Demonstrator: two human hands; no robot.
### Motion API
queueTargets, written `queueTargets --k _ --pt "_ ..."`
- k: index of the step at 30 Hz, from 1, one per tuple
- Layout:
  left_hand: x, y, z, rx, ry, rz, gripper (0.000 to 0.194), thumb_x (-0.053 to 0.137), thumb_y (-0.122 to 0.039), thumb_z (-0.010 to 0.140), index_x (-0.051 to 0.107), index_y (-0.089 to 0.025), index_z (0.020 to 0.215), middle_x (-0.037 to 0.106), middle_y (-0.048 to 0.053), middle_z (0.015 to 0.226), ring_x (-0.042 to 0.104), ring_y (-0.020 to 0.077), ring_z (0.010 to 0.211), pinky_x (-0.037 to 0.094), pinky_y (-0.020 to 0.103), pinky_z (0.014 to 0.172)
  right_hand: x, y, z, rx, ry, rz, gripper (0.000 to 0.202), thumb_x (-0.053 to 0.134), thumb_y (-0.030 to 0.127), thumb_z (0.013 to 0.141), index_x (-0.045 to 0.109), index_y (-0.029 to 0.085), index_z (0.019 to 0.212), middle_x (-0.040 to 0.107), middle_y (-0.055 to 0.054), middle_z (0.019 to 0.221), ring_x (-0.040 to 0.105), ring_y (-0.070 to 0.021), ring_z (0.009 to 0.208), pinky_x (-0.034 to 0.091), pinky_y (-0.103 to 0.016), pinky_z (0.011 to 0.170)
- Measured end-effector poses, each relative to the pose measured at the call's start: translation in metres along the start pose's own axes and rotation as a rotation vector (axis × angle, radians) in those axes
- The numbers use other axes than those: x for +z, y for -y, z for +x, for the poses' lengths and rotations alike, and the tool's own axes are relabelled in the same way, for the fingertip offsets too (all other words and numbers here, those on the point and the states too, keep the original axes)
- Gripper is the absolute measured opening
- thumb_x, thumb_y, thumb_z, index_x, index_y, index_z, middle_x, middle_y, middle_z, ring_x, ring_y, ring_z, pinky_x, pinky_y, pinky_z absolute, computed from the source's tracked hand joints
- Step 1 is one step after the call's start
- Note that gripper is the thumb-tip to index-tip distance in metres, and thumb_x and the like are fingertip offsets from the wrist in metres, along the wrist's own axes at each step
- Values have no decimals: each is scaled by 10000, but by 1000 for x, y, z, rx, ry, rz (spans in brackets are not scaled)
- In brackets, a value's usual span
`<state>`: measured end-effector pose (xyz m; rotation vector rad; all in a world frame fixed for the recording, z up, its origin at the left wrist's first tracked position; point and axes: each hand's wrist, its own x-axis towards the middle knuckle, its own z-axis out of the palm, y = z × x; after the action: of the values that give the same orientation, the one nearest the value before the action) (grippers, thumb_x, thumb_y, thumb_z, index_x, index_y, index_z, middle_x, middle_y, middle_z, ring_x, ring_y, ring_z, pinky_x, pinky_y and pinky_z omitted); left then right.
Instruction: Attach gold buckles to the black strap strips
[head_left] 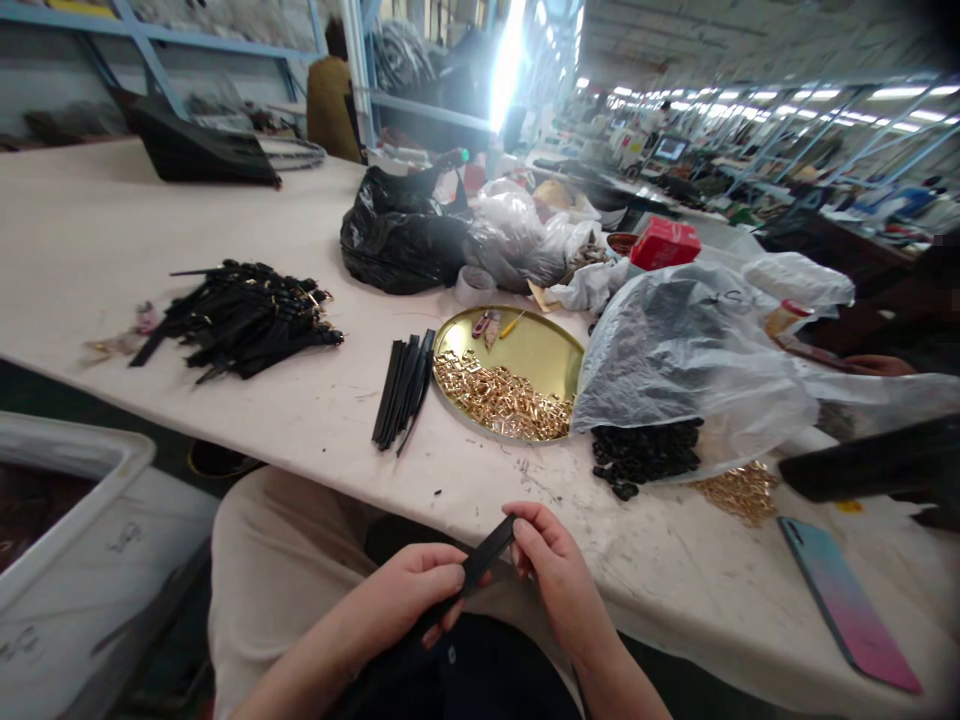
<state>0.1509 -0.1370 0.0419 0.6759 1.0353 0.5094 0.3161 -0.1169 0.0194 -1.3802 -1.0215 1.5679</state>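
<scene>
Over my lap, a flat black strap [489, 553] is held between both hands. My left hand [429, 585] is closed round its lower part, thumb on top. The fingers of my right hand [546, 545] pinch its upper end at the table edge. In front of me lies a small bundle of similar black straps [403, 392]. Beside it, a round gold tray [551, 350] holds many small gold metal pieces [504, 398], plus a yellow-handled tool [513, 324]. A heap of black straps with gold fittings [251, 318] lies farther left.
A clear plastic bag [667, 340] sits right of the tray, with black pieces [646, 452] and gold pieces [742, 492] beside it. A phone [847, 605] lies at the right. Black bag [401, 230] stands behind. A white bin [97, 540] is at lower left.
</scene>
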Motion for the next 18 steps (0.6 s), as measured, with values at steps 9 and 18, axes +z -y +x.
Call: queueTargets --k 9,18 --pt "0 3 2 -7 68 13 236 499 -303 706 617 -128 813 593 -24 533 397 35 348 262 150 374 -5 -7 1 26 -10 27 309 562 426 719 553 162 879 435 74 474 390 -100 448 312 -226 465" --pt "-1 5 3 23 112 50 229 431 -245 759 631 -152 822 513 -58 511 335 45 353 264 164 385 -8 -8 -2 -30 0 -46 310 533 472 750 531 182 857 406 84 463 363 -100 440 303 -226 452"
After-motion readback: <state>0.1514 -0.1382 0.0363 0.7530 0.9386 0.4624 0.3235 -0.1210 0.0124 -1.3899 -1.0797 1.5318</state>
